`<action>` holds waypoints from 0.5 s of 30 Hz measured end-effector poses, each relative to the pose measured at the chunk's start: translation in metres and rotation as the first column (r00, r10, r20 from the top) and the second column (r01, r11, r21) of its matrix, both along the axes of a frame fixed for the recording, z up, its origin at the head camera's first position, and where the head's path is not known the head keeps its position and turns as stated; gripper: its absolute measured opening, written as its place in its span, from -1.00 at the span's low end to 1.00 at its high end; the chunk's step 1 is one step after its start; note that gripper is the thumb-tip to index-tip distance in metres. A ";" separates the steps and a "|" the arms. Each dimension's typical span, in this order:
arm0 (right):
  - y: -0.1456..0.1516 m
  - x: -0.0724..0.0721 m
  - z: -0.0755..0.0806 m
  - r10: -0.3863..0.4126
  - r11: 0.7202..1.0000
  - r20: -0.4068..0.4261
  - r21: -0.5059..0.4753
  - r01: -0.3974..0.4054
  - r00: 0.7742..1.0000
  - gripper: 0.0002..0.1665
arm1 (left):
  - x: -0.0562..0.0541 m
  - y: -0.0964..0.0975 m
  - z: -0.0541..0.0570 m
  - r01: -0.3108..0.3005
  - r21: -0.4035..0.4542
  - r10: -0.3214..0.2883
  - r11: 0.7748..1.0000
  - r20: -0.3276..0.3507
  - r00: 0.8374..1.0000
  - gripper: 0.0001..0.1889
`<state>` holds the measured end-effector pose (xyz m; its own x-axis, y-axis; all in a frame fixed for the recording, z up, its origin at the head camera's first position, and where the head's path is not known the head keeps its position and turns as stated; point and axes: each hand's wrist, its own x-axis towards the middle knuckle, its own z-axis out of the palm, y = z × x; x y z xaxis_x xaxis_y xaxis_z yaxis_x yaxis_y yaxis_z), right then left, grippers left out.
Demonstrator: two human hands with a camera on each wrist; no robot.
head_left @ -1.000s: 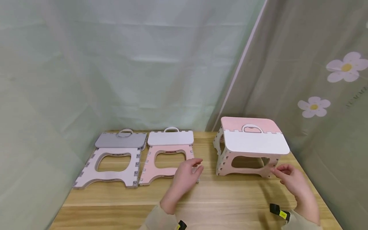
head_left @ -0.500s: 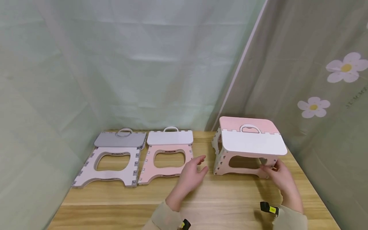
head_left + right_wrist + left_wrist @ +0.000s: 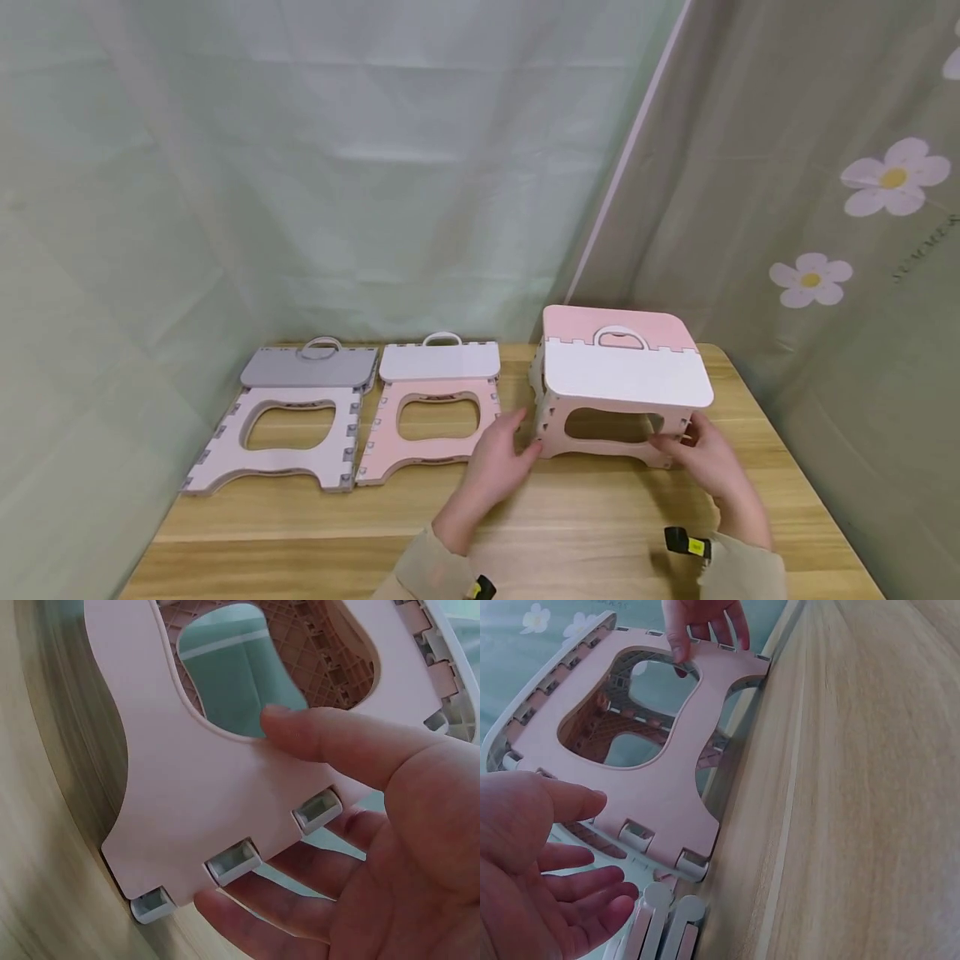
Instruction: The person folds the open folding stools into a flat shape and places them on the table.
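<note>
An unfolded folding stool (image 3: pixel 628 372), with a pink and white top and pale pink legs, stands upright at the right of the table. My right hand (image 3: pixel 705 462) grips its front right leg. In the right wrist view the thumb (image 3: pixel 330 739) lies on the leg's face, while the fingers bend behind its hinged edge. My left hand (image 3: pixel 497 458) is at the stool's lower left side, thumb and fingers apart and loosely extended. The left wrist view shows that left hand (image 3: pixel 532 862) beside the hinged edge; whether it touches is unclear.
To the left, a flat-folded pink and white stool (image 3: pixel 427 454) lies on the wooden table (image 3: pixel 570 533). Beside it is a flat-folded grey and white stool (image 3: pixel 288 461). A pale curtain (image 3: pixel 375 167) hangs behind, and a flowered curtain (image 3: pixel 750 167) closes the right side.
My right hand has come in from the right and taken hold of the stool's leg. The unfolded stool has shifted left, toward my left hand, which moved slightly right.
</note>
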<state>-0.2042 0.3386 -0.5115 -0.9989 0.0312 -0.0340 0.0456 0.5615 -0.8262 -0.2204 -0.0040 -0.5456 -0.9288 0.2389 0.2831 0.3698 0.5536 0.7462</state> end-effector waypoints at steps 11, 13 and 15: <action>-0.005 -0.004 -0.009 0.070 0.995 0.015 0.076 -0.071 0.997 -0.13 | -0.005 -0.001 -0.004 0.035 -0.021 -0.035 0.999 -0.007 0.999 -0.74; -0.005 -0.005 -0.011 0.084 0.993 0.028 0.084 -0.086 0.996 -0.12 | -0.004 -0.002 -0.005 0.032 -0.013 -0.032 0.999 0.027 0.999 -0.64; -0.005 -0.006 -0.012 0.083 0.993 0.038 0.083 -0.086 0.996 -0.12 | -0.004 -0.002 -0.004 0.026 -0.006 -0.026 1.000 0.060 0.998 -0.51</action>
